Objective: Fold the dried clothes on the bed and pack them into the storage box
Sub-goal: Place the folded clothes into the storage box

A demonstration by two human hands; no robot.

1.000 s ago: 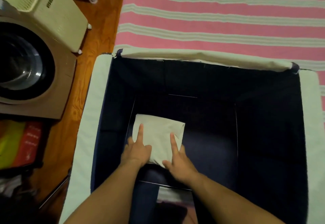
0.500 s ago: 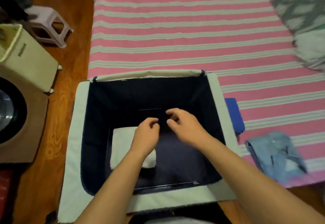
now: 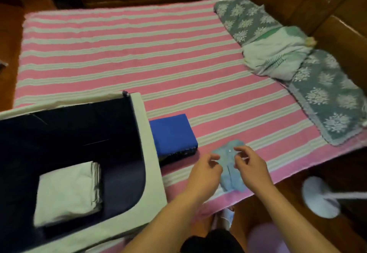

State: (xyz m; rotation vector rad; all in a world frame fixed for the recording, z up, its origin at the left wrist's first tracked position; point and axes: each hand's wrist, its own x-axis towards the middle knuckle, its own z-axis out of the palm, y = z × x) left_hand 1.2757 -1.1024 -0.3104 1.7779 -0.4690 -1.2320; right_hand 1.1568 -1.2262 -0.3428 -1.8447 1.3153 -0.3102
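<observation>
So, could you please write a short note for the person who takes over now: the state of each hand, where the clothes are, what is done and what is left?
Left hand: fingers loosely curled, holds nothing, over the light blue garment.
Right hand: the same, on the garment's other side; contact is unclear.
Storage box: open, with one folded white cloth inside.
Folded blue cloth: on the bed beside the box, not packed.
Done: white cloth packed.
Left: the light blue garment near the bed's edge, then the blue cloth.

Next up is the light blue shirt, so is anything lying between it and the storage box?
Yes. A folded dark blue cloth lies on the bed between the light blue shirt and the storage box, against its right wall.
</observation>
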